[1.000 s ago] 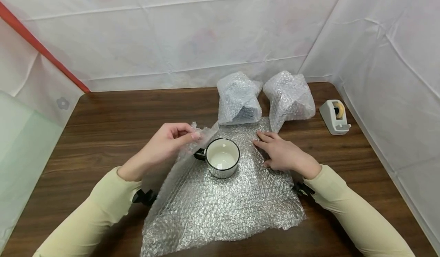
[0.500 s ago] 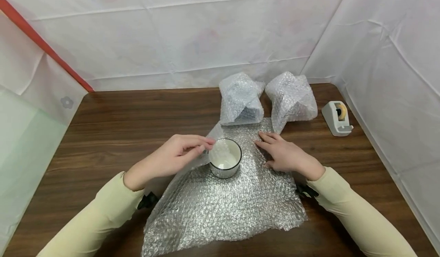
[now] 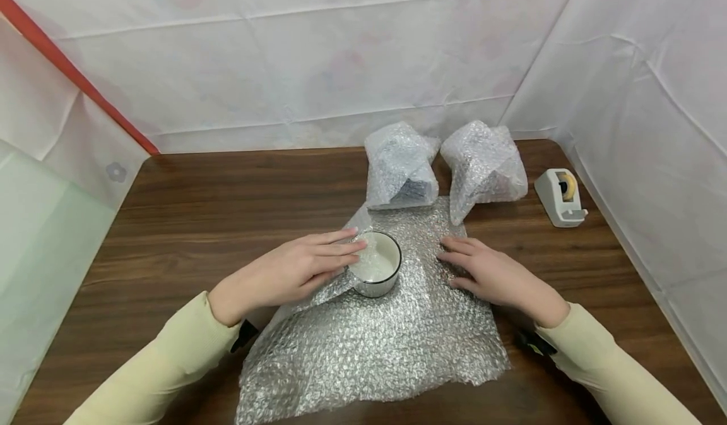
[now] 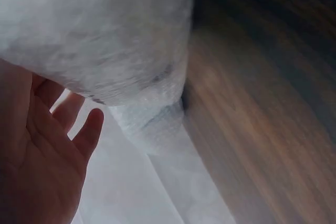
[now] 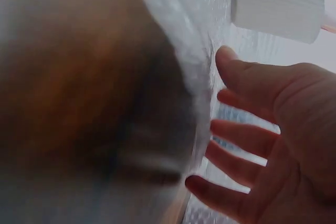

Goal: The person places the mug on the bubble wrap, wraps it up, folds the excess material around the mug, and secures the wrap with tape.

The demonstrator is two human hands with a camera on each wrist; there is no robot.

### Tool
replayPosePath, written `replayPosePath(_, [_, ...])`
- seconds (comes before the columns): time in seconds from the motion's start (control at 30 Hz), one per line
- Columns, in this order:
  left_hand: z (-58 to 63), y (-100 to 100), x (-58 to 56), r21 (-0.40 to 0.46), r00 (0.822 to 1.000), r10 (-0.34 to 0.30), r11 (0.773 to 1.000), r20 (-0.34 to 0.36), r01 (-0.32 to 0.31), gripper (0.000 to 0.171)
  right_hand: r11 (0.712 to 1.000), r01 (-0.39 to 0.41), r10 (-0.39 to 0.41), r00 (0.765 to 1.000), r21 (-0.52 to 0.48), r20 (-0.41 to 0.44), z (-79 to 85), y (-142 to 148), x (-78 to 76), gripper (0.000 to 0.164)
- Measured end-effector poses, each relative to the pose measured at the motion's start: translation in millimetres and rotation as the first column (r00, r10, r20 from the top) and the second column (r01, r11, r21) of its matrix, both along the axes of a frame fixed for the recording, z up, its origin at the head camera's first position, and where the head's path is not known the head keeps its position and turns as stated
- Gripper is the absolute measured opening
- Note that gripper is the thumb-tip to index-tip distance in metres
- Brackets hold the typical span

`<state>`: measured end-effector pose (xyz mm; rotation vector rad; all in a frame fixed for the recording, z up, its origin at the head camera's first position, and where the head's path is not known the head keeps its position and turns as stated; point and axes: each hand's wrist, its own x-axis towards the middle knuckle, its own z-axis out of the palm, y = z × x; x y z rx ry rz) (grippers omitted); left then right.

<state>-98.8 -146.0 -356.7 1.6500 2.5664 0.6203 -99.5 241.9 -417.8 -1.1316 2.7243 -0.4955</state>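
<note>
A white mug [image 3: 387, 262] with a black rim stands upright on a sheet of bubble wrap [image 3: 369, 349]. The sheet's left edge is folded up over the mug's left side and hides its handle. My left hand [image 3: 301, 264] lies with extended fingers on that fold, fingertips at the mug's rim. In the left wrist view, the raised bubble wrap [image 4: 105, 35] covers part of the hand. To the right of the mug, my right hand [image 3: 494, 270] is over the sheet with spread fingers, holding nothing. The right wrist view shows the mug [image 5: 278, 6] beyond the thumb.
Two bubble-wrapped bundles, a left one [image 3: 400, 163] and a right one [image 3: 485, 166], stand behind the sheet. A white tape dispenser [image 3: 559, 197] sits at the right on the brown wooden table [image 3: 227, 197]. White sheeting [image 3: 318, 52] hangs behind and along both sides.
My left hand has folded the sheet's left edge rightward over the mug and handle, going from a pinch to flat fingers. The right hand has shifted slightly right and nearer.
</note>
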Motion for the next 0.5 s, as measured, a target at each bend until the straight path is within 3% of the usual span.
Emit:
replayPosePath(0.07, [-2.0,-0.3,0.6,0.002,1.000,0.012,1.000,0.018,-0.012,0.045,1.000,-0.013,0.013,1.000,-0.018,0.012,-0.4,8.7,7.5,0.046])
replayPosePath(0.13, [-2.6,-0.3,1.4,0.001,0.999,0.026,1.000,0.042,-0.026,0.046,0.999,-0.034,0.034,0.999,-0.021,0.026,0.6,17.2,15.0,0.049])
replayPosePath(0.27, [-4.5,0.2,1.6,0.003,0.996,0.048,0.999,0.072,-0.048,0.047,0.998,-0.068,0.067,0.993,0.006,0.093,3.2,29.8,30.3,0.076])
replayPosePath(0.37, [-5.7,0.3,1.6,0.007,0.995,0.052,0.999,0.084,-0.052,0.046,0.996,-0.087,0.083,0.985,0.021,0.150,6.3,34.3,40.1,0.087])
replayPosePath(0.5, [-5.8,-0.1,1.4,0.008,0.993,0.055,0.998,0.100,-0.056,0.044,0.995,-0.096,0.094,0.983,0.005,0.157,8.6,36.6,46.8,0.079])
